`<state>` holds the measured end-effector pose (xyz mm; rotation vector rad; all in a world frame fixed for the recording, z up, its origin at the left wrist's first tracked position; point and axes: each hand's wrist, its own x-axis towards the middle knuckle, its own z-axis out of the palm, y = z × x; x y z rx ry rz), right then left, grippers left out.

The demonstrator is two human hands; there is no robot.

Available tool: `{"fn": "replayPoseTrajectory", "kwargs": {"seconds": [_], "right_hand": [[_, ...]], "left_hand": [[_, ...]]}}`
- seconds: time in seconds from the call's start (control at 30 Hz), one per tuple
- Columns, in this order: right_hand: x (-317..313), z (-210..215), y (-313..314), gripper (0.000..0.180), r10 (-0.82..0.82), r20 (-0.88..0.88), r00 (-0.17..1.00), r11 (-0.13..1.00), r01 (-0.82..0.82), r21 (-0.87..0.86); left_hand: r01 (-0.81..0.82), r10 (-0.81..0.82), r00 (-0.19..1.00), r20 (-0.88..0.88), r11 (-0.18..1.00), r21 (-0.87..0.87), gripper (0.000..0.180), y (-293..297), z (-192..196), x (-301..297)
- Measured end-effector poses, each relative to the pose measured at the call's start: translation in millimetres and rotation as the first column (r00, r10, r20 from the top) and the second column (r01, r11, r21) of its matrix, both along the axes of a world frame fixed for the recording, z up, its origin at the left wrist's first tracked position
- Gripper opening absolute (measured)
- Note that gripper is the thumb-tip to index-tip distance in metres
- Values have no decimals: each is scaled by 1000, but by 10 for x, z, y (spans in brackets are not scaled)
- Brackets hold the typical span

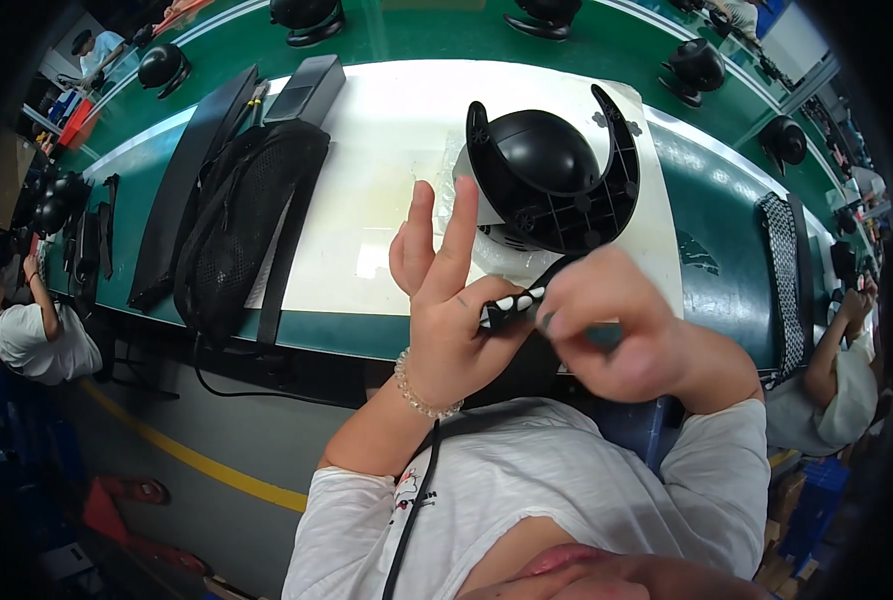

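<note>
My left hand (457, 290), a beaded bracelet at its wrist, pinches a small black piece with white spots (510, 305) between thumb and forefinger, its other fingers raised. Close against the right end of that piece is my right hand (612, 325), its fingers curled and somewhat blurred; what they hold, if anything, is hidden. Just beyond both hands, a black rounded device (547, 152) with a curved, two-pronged base (607, 205) lies on a white board (367, 200). A black cord (557, 268) shows between the device and my right hand.
Left on the board's edge are a black mesh bag (242, 220), a long dark panel (187, 200) and a grey-black box (309, 88). A patterned strip (784, 270) lies at the right. More black devices (164, 68) stand on the green table beyond. People work at both sides.
</note>
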<state>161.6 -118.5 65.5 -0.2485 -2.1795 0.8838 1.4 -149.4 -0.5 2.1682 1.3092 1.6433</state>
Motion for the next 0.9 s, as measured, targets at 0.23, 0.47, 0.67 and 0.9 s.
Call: {"fn": "replayPoseTrajectory", "kwargs": {"seconds": [0.23, 0.47, 0.67, 0.9], "right_hand": [[-94, 10, 264, 77, -172, 18, 985, 985, 172, 14], [-112, 58, 250, 74, -245, 130, 961, 960, 221, 174], [-107, 187, 169, 49, -259, 219, 941, 812, 89, 576], [-135, 268, 311, 76, -297, 160, 941, 889, 212, 406]], "left_hand": [[-28, 26, 999, 45, 999, 28, 25, 66, -20, 30], [-45, 45, 999, 25, 999, 8, 24, 81, -35, 52], [-34, 36, 998, 56, 999, -27, 22, 78, -35, 75], [-44, 43, 998, 51, 998, 34, 25, 107, -87, 86]]}}
